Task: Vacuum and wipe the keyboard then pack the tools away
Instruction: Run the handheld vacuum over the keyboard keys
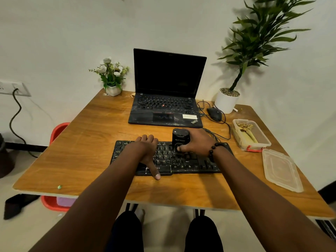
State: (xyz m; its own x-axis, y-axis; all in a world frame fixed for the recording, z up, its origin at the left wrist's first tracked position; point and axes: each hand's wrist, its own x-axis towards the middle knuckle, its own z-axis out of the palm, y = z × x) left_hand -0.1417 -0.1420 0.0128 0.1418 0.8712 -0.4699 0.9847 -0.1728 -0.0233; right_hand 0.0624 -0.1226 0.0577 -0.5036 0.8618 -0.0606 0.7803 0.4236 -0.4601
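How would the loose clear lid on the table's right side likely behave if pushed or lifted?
The clear lid looks like thin plastic, so it is probably light and would slide easily on the smooth wooden table. It lies flat, so tipping or rolling seems unlikely. Lifted by one edge, it may flex a little.

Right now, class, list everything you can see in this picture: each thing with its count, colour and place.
keyboard: one, black, near middle of table.
mini vacuum: one, black, standing on the keyboard.
table: one, brown wood.
laptop: one, black, open, far middle.
mouse: one, black, corded, right of laptop.
flower pot: one, white, far left.
tall plant: one, green in a white pot, far right.
container: one, clear, holding cloths, right edge.
lid: one, clear, nearer than the container.
bucket: one, red, under table's left side.
left hand: flat on the keyboard.
right hand: grips the mini vacuum.
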